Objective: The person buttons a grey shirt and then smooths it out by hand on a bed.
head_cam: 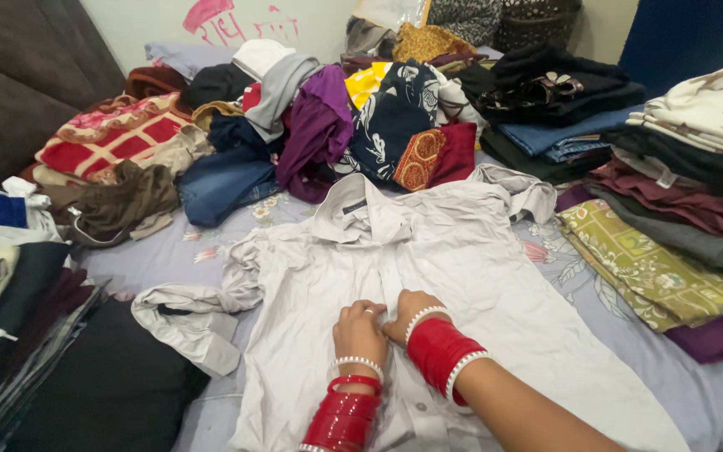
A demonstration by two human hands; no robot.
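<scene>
- In the head view, we see a pale grey shirt spread front-up on the bed, which has a lilac floral sheet. The shirt lies in the middle of the bed and runs toward its near edge, with the collar pointing to the far side.
- Our left hand rests on the shirt's front placket, fingers curled and pinching the fabric there. Red bangles with white beaded rings cover that wrist.
- Our right hand sits just beside the left, touching it, fingers likewise closed on the same strip of cloth at the placket. It wears a matching red bangle stack.
- The shirt's one sleeve lies crumpled toward the bed's left side; the other sleeve is bunched near the far right of the shirt.
- A loose heap of mixed clothes fills the far edge of the bed, beyond the collar.
- Folded stacks of clothes stand along the right edge, with an olive patterned cloth at the bottom.
- Dark folded clothes lie at the near left corner.
</scene>
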